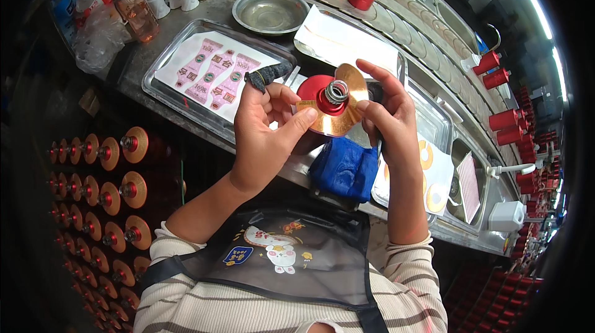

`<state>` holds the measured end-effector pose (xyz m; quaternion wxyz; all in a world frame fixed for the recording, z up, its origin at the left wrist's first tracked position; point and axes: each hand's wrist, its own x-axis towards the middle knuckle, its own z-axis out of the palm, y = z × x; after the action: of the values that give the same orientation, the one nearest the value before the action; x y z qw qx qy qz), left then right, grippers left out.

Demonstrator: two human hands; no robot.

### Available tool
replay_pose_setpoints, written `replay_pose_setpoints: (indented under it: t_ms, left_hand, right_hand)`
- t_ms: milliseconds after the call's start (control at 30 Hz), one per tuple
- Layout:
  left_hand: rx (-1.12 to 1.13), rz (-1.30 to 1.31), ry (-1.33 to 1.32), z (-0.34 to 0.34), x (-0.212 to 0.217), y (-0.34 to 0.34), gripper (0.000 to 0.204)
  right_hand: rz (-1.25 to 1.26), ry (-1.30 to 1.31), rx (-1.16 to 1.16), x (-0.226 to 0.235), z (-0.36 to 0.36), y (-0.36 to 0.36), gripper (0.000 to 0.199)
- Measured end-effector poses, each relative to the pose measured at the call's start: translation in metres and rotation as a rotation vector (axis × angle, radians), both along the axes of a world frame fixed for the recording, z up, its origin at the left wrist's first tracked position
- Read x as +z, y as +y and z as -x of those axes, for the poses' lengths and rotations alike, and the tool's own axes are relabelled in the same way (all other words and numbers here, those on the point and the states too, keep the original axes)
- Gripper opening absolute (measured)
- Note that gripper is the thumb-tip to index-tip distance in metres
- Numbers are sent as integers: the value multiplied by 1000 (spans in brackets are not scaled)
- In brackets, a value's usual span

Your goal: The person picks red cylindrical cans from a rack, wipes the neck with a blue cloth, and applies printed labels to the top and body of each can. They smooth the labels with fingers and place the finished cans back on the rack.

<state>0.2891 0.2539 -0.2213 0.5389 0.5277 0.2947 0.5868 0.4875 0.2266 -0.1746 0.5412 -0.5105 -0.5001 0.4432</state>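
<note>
A red bottle stands upright between the person's two hands, mouth up, with a gold label curving round the near and right sides of its neck; red shoulder shows in the gap at the upper left. The thumb of the left hand lies on the label's left end, while its other fingers bend beside the bottle, the index in a black wrap. The thumb of the right hand touches the label's right edge, with the index stretched up and away from it. Whether the fingers of either hand pinch the label from beneath cannot be told. A blue cloth lies just on the near side of the bottle, at the edge of the counter. To the left, a tray carries pink labels on a white sheet; a metal bowl sits beyond it. Gold rings lie on white paper to the right. At the lower left stand rows of collared bottles.
</note>
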Motion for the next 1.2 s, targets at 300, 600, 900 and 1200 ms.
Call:
replay_pose_setpoints:
  t_ms: [300,600,900,1200]
  left_hand:
    - [-148,80,-147,3,-15,25,59]
    - [-328,120,-175,-5,-14,3,66]
    - [-312,173,-193,-1,-21,11,64]
    - [-303,206,-239,-7,-19,9,61]
  right_hand:
    - [-116,227,-129,-34,16,-11,59]
    - [-156,90,-71,-37,30,-3,75]
    - [-145,34,-94,-41,35,2,78]
    - [-147,35,-71,-41,29,-1,76]
